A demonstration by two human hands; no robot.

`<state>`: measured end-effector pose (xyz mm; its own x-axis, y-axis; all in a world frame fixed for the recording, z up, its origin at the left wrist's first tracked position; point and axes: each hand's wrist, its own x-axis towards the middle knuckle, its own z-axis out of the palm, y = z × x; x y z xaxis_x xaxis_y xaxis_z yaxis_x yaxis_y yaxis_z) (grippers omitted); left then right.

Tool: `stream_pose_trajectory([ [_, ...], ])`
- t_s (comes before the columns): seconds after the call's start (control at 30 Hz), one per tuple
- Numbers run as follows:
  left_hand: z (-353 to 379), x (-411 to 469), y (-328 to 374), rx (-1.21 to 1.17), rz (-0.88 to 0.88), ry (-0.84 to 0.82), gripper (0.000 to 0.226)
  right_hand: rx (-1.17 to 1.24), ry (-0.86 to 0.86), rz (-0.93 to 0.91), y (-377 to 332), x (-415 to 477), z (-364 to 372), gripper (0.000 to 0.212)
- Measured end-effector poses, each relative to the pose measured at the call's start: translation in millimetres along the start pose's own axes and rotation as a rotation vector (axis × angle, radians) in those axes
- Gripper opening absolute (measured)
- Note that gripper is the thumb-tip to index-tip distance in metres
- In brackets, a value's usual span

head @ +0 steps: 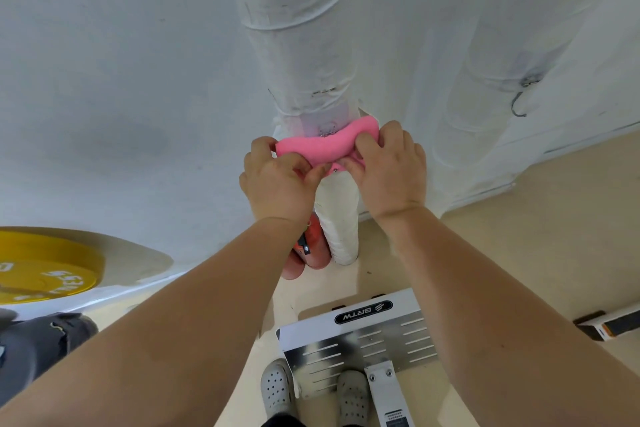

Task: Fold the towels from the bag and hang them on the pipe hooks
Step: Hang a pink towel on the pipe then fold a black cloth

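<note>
A folded pink towel (pixel 325 146) is held against the white wrapped middle pipe (pixel 304 55), right at a small metal hook (pixel 326 130) fixed to it. My left hand (pixel 277 177) pinches the towel's left end and lower edge. My right hand (pixel 384 163) grips its right end, fingers curled over the top. A second wrapped pipe (pixel 502 62) stands to the right with a bare wire hook (pixel 519 104) hanging from it. No bag shows in the head view.
A white wall (pixel 104 80) runs behind the pipes. A yellow weight plate (pixel 45 270) lies at the left, red cylinders (pixel 308 253) stand at the pipe's base, and a metal platform (pixel 363 333) sits by my feet. A small box (pixel 606 326) lies at right.
</note>
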<state>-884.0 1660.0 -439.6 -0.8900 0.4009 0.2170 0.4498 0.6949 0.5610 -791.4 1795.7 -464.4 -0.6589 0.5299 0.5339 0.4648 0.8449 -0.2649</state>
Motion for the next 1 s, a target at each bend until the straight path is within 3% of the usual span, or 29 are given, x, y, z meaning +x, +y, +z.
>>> stream_pose_trajectory([
  [0.33,-6,-15,0,-0.013,0.03,-0.032,0.03,0.059,-0.173,0.182,-12,-20,-12,0.036],
  [0.47,-21,-27,-4,0.028,0.087,-0.152,0.023,0.082,-0.319,0.221,-16,-29,-30,0.036],
  [0.67,-52,-40,4,0.062,0.064,-0.324,0.043,0.069,-0.476,0.245,-23,-41,-61,0.056],
  [1.0,-110,-54,2,0.092,0.184,-0.48,0.063,0.155,-0.581,0.362,-57,-46,-117,0.072],
])
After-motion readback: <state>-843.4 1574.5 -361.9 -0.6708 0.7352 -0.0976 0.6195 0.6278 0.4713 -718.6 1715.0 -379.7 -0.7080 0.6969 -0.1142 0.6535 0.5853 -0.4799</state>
